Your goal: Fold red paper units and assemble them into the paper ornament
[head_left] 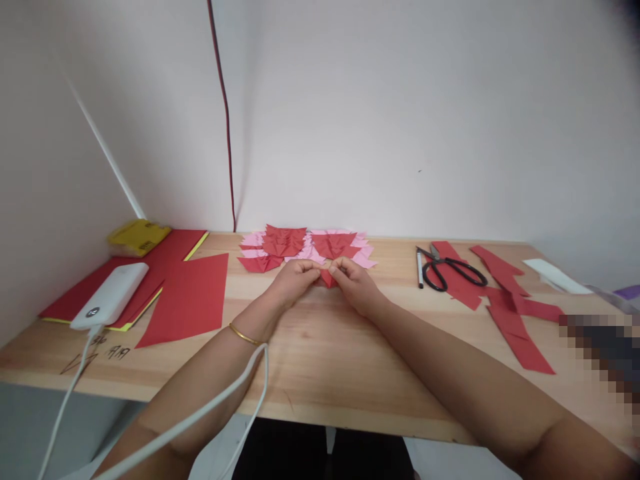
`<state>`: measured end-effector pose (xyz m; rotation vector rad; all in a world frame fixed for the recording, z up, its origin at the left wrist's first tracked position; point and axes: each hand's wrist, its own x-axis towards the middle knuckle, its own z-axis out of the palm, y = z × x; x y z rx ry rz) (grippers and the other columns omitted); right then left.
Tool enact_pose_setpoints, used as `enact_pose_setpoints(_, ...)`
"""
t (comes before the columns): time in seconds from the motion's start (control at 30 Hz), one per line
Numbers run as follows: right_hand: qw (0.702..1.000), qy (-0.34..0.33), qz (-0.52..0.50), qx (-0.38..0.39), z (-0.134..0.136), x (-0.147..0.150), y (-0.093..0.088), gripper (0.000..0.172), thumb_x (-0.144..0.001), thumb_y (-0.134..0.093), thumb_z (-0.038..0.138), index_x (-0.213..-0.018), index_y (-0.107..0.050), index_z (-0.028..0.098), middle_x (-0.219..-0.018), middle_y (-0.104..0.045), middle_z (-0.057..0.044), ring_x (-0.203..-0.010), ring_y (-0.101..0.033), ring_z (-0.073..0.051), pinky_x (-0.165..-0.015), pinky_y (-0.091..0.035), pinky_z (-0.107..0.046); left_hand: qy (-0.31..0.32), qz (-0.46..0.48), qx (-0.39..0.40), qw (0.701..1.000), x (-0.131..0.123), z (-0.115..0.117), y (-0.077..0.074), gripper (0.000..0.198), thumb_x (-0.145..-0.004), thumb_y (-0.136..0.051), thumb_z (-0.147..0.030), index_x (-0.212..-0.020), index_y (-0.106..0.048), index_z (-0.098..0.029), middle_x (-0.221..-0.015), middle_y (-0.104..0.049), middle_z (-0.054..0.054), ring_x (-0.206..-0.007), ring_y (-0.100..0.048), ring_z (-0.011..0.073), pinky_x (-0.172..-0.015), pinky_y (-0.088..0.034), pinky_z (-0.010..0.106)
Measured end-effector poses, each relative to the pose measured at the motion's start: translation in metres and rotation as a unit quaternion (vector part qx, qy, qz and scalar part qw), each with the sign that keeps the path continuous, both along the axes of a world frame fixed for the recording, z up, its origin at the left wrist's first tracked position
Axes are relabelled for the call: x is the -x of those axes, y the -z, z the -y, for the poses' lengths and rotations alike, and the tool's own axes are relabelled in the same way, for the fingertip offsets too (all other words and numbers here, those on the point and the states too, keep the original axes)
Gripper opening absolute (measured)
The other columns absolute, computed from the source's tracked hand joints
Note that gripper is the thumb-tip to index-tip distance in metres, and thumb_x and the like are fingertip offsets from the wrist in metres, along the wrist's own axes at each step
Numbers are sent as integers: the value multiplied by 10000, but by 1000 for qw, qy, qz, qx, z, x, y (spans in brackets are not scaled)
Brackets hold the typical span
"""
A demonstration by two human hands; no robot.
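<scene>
My left hand (294, 280) and my right hand (353, 280) meet at the middle of the wooden table (320, 373), fingers pinched together on a small folded red paper piece (329, 277). Only its lower tip shows between the fingertips. Just behind the hands lies a spread of folded red and pink paper pieces (305, 245) near the wall. A gold bangle (244, 335) circles my left wrist.
Red paper sheets (187, 300) lie at the left with a white power bank (111, 295) on them and a yellow packet (139, 237) behind. At the right are black scissors (453, 269), a pen (419, 268), red paper strips (515, 320) and a white object (555, 275). A white cable (200, 413) crosses my left arm.
</scene>
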<state>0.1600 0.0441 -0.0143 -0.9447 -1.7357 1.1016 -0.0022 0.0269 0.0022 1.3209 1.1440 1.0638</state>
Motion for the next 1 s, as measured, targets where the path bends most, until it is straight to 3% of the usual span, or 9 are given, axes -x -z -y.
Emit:
enact_pose_setpoints(0.2,1000,-7,2,-22,-3,0,4,198,-828,-508,380,-782,-515,187,-749,-561,2,-701,-505,-127,-677,-412,-265,-29,40,-4,999,-3,-1,6,199,-653,-689,-308,-660,-637,-116,-607,-596,13,-573,-504,91,-595,-392,227)
enact_pose_setpoints(0.3,998,-30,-48,-1,-4,1,7,197,-827,-524,369,-917,-511,195,-829,-573,-13,-751,-531,-128,-701,-428,-268,-46,27,-13,998,-2,-2,7,194,-649,-683,-301,-640,-616,-119,-585,-564,-1,-547,-469,81,-565,-365,221)
enact_pose_setpoints(0.4,996,-45,-79,11,-5,3,11,229,-811,-555,354,-970,-495,200,-821,-553,-6,-742,-536,-124,-690,-434,-266,-38,-6,-29,999,-2,-2,5,194,-659,-668,-311,-648,-621,-122,-600,-565,1,-554,-461,81,-562,-356,219)
enact_pose_setpoints(0.6,998,-39,-41,-3,-4,1,9,136,-803,-542,307,-884,-508,204,-794,-549,8,-692,-520,-118,-647,-425,-256,-22,-103,-72,992,-2,0,2,179,-678,-640,-312,-643,-635,-137,-601,-571,2,-564,-463,94,-546,-351,219)
enact_pose_setpoints(0.77,999,-35,-30,-7,-4,-2,3,134,-816,-513,290,-919,-526,207,-868,-571,-7,-813,-538,-136,-747,-434,-279,-42,-2,-7,999,0,-3,5,177,-653,-657,-295,-627,-596,-131,-560,-565,-1,-529,-482,89,-547,-364,221)
enact_pose_setpoints(1.0,993,-101,-66,15,-3,1,5,171,-750,-583,254,-904,-524,208,-848,-598,-17,-777,-570,-141,-730,-467,-300,-38,71,26,996,0,-4,6,92,-599,-651,-196,-577,-596,-125,-529,-583,6,-510,-511,92,-548,-388,226)
